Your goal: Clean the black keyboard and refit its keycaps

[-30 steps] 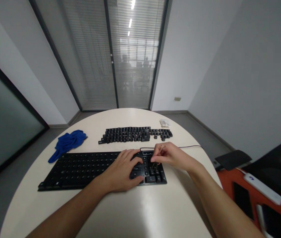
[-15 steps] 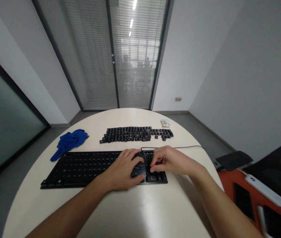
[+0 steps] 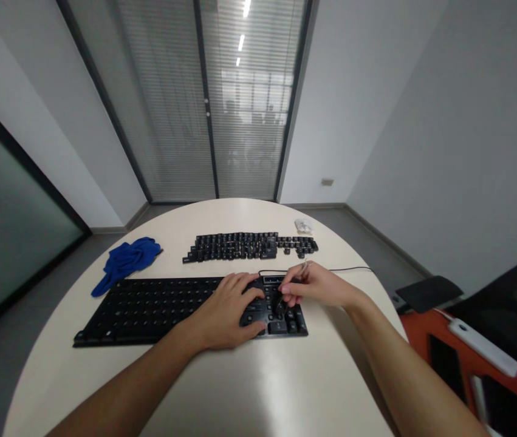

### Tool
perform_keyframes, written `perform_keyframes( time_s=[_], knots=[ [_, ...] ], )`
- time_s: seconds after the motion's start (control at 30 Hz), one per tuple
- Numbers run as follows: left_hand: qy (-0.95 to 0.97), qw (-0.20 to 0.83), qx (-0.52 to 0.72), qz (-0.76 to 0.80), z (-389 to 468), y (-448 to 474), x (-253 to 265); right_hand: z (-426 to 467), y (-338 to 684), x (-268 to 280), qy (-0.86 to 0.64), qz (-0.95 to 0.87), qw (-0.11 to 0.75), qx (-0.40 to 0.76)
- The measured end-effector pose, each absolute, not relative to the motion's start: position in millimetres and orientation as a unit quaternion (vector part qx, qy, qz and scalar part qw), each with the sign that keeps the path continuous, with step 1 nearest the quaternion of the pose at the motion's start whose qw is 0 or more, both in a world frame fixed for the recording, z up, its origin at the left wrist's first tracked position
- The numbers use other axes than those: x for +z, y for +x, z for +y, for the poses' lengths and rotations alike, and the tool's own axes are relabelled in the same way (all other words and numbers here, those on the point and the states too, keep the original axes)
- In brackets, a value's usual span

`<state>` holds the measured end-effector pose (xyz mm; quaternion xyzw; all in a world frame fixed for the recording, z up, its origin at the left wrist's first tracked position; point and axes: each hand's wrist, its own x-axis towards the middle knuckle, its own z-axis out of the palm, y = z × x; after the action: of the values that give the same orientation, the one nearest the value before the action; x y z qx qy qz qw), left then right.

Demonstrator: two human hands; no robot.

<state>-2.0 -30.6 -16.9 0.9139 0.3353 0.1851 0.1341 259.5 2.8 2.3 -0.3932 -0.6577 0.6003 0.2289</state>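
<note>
A black keyboard (image 3: 158, 306) lies across the near half of the table, most of its keycaps off and small key stems showing. My left hand (image 3: 228, 309) rests spread on its right part, fingers apart, palm down. Over the number pad, my right hand (image 3: 308, 285) is closed in a pinch. A thin wire loop (image 3: 306, 266) shows above it and a dark piece (image 3: 280, 305) below the fingertips; together they look like a keycap puller, mostly hidden by the fingers. Some keycaps (image 3: 285, 325) still sit at the pad's lower right.
Loose black keycaps (image 3: 235, 246) lie in rows behind the keyboard. A blue cloth (image 3: 130, 261) is at the left, a small clear bag (image 3: 304, 226) at the back right. A cable (image 3: 349, 269) runs right. Phones (image 3: 447, 367) and a white power strip (image 3: 483, 346) lie on an orange seat.
My right hand has turned and shifted slightly right and up, and the wire loop and dark piece now show. My left hand has stayed in place.
</note>
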Motion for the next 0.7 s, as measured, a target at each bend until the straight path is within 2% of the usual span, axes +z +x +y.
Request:
perform_keyframes(
  time_s=[0.27, 0.53, 0.7],
  knots=[
    [0.859, 0.209, 0.286, 0.370, -19.5, 1.2, -25.1, -0.9, 243.2, -0.8, -0.342, -0.699, 0.333, 0.533],
    [0.795, 0.285, 0.326, 0.425, -9.7, 0.3, -30.5, -4.3, 233.5, 0.7, -0.349, -0.747, 0.346, 0.447],
    [0.787, 0.320, 0.342, 0.401, -7.7, -1.6, -30.6, -3.6, 231.4, -4.5, -0.345, -0.750, 0.335, 0.453]
  ],
)
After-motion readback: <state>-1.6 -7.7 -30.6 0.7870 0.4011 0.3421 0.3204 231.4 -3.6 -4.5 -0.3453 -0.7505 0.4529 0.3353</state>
